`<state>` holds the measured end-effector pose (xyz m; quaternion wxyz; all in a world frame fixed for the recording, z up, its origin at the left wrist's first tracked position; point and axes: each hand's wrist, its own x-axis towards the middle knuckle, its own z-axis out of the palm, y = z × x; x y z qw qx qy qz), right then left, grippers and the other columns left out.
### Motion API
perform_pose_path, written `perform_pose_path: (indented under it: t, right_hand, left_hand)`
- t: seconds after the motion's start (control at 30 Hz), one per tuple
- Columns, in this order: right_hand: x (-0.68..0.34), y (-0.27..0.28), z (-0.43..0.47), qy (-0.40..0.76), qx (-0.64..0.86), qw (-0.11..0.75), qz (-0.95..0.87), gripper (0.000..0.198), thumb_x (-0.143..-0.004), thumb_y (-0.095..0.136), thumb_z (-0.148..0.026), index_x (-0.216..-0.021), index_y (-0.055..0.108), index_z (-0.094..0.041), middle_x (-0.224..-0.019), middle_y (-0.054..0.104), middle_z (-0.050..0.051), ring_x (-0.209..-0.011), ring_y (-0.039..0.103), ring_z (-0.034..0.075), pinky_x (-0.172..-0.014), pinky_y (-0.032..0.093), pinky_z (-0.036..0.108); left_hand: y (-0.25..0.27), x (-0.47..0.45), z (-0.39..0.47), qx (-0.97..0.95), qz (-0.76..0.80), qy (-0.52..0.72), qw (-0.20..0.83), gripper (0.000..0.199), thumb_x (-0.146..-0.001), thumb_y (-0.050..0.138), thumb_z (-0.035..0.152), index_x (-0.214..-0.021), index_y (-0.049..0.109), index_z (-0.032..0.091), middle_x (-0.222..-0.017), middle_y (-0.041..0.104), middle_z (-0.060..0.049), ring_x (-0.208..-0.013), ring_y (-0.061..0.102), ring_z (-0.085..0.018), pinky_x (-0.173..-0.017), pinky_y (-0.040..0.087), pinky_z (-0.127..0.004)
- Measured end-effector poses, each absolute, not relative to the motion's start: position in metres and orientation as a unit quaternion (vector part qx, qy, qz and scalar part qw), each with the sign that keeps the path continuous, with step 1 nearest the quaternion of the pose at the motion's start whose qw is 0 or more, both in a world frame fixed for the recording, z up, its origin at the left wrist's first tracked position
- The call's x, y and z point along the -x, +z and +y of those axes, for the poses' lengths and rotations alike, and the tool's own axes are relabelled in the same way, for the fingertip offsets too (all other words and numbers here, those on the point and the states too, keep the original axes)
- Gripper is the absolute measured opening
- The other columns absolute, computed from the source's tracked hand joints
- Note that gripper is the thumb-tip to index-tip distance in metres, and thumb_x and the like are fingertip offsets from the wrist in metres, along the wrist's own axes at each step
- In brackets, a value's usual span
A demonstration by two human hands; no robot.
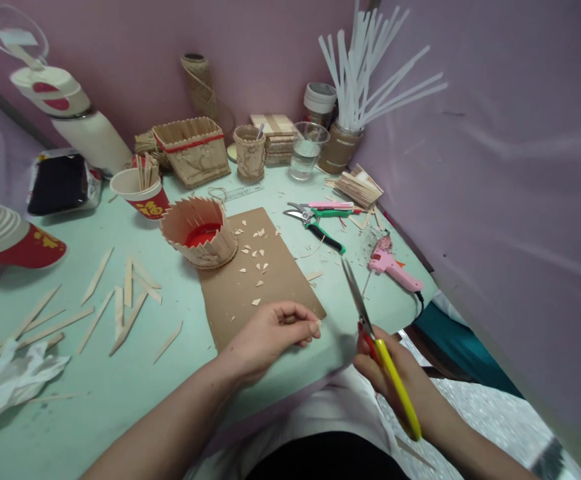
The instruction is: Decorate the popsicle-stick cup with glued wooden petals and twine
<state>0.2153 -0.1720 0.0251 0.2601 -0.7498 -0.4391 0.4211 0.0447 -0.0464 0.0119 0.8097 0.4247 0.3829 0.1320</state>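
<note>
My left hand [283, 327] is closed in a pinch over the near right corner of a brown board [285, 273]. A tiny pale piece seems to show at its fingertips, too small to name. In my right hand [390, 367], just off the table's front edge, is a pair of scissors [360, 300] with yellow and red handles, blades pointing up and away. Small pale wood chips [257, 253] shaped like petals lie scattered on the board. At the board's far left stands a round container [200, 233] walled with wooden slivers, red inside.
Cut wooden sticks [127, 300] and a crumpled tissue [15, 380] lie at left. Pruning shears [315, 223] and a pink glue gun [393, 263] are at right. Along the back stand a paper cup [143, 193], a wooden basket [193, 150], and a cup of water [305, 157].
</note>
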Motion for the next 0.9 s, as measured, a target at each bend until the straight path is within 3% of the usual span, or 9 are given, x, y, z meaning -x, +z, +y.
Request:
perform_pose_path:
  t: [0.13, 0.23, 0.37, 0.53, 0.9]
  right_hand:
    - [-0.209, 0.031, -0.157, 0.407, 0.744, 0.318, -0.424, 0.036, -0.078, 0.060, -0.054, -0.075, 0.039, -0.024, -0.068, 0.050, -0.003, -0.059, 0.046, 0.013, -0.057, 0.042, 0.028]
    - [-0.205, 0.030, -0.153, 0.411, 0.736, 0.317, -0.434, 0.036, -0.079, 0.058, -0.054, -0.078, 0.038, -0.024, -0.068, 0.046, -0.004, -0.059, 0.043, 0.012, -0.056, 0.039, 0.027]
    - [-0.205, 0.027, -0.157, 0.413, 0.740, 0.225, -0.481, 0.037, -0.076, 0.062, -0.053, -0.087, 0.041, -0.024, -0.074, 0.048, -0.004, -0.066, 0.045, 0.015, -0.061, 0.038, 0.028]
    - [-0.203, 0.029, -0.159, 0.389, 0.776, 0.095, -0.488, 0.047, -0.067, 0.072, -0.039, -0.101, 0.043, -0.025, -0.088, 0.057, -0.001, -0.080, 0.055, 0.021, -0.066, 0.037, 0.029]
    - [-0.201, 0.031, -0.155, 0.378, 0.777, 0.056, -0.500, 0.044, -0.068, 0.067, -0.038, -0.100, 0.040, -0.026, -0.093, 0.059, 0.002, -0.087, 0.059, 0.026, -0.067, 0.038, 0.032]
  left_hand:
    - [0.011, -0.046, -0.047, -0.403, 0.406, 0.157, 0.805, 0.022, -0.061, 0.082, 0.032, -0.072, 0.071, 0.015, -0.069, 0.064, -0.002, -0.063, 0.050, -0.010, -0.063, 0.038, -0.025]
    - [0.010, -0.045, -0.047, -0.376, 0.417, 0.171, 0.809, 0.027, -0.059, 0.084, 0.033, -0.074, 0.072, 0.015, -0.071, 0.064, -0.002, -0.062, 0.048, -0.010, -0.061, 0.036, -0.024]
    - [0.008, -0.043, -0.047, -0.336, 0.413, 0.197, 0.823, 0.028, -0.059, 0.084, 0.033, -0.075, 0.072, 0.014, -0.064, 0.060, 0.000, -0.059, 0.046, -0.008, -0.059, 0.033, -0.024]
    - [0.004, -0.042, -0.047, -0.304, 0.375, 0.231, 0.845, 0.017, -0.064, 0.079, 0.025, -0.070, 0.069, 0.013, -0.058, 0.056, 0.002, -0.060, 0.049, -0.009, -0.066, 0.038, -0.024]
    - [0.006, -0.046, -0.049, -0.372, 0.394, 0.234, 0.807, 0.007, -0.064, 0.069, 0.020, -0.069, 0.070, 0.016, -0.057, 0.058, 0.002, -0.059, 0.049, -0.010, -0.061, 0.038, -0.024]
